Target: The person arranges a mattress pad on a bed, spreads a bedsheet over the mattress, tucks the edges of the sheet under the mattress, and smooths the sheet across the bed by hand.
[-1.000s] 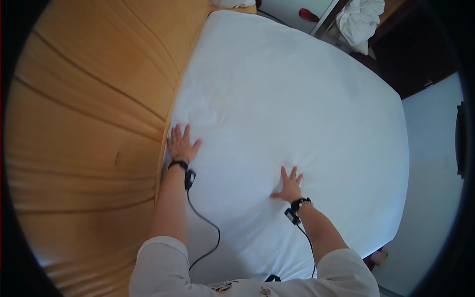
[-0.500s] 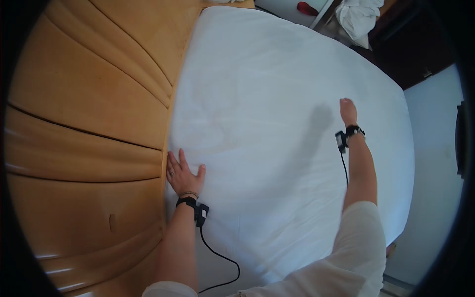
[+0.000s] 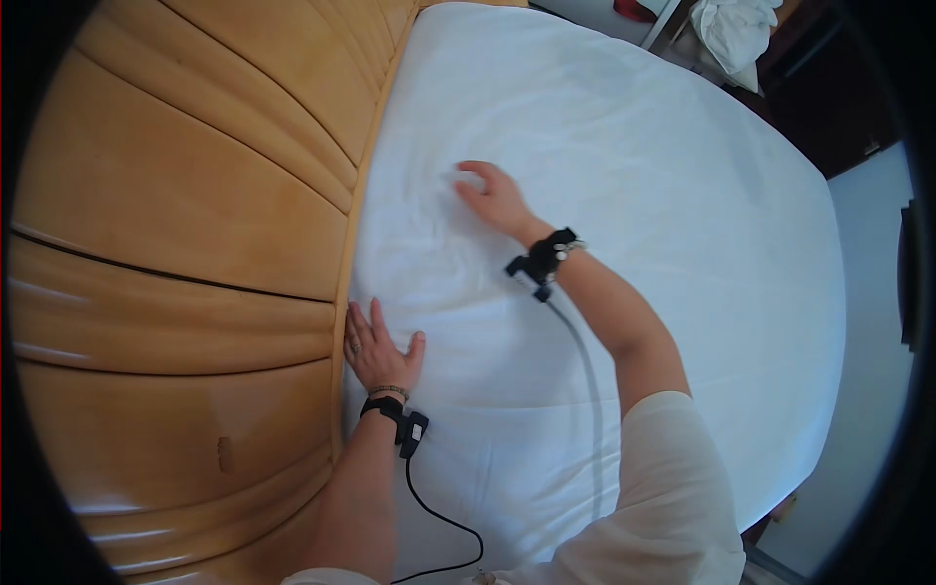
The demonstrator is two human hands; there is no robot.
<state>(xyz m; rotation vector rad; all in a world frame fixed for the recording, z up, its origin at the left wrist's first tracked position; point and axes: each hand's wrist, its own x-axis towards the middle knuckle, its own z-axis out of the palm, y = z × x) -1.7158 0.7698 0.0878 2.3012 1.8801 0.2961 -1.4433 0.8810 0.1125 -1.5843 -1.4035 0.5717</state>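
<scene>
A white fitted sheet (image 3: 673, 273) covers the mattress, with small wrinkles near the headboard side. My left hand (image 3: 382, 356) lies flat on it with fingers spread, their tips at the seam where the bed meets the tan padded headboard (image 3: 175, 322). Farther up the bed, my right hand (image 3: 495, 200) is over the sheet, its thumb and fingers apart and slightly bent, holding nothing. Whether its fingertips touch the cloth I cannot tell. Each wrist wears a black strap with a small device (image 3: 414, 434) and a cable.
White bundled cloth (image 3: 733, 34) lies beyond the far right corner of the bed, near a dark brown cabinet (image 3: 829, 93). A red object (image 3: 636, 10) shows at the top edge. Along the right runs a pale wall (image 3: 873, 283) with a dark flat object on it.
My right hand has swung from the right side of the bed leftward toward the headboard, and its fingers now show apart. My left hand stays pressed at the seam. The view has shifted slightly.
</scene>
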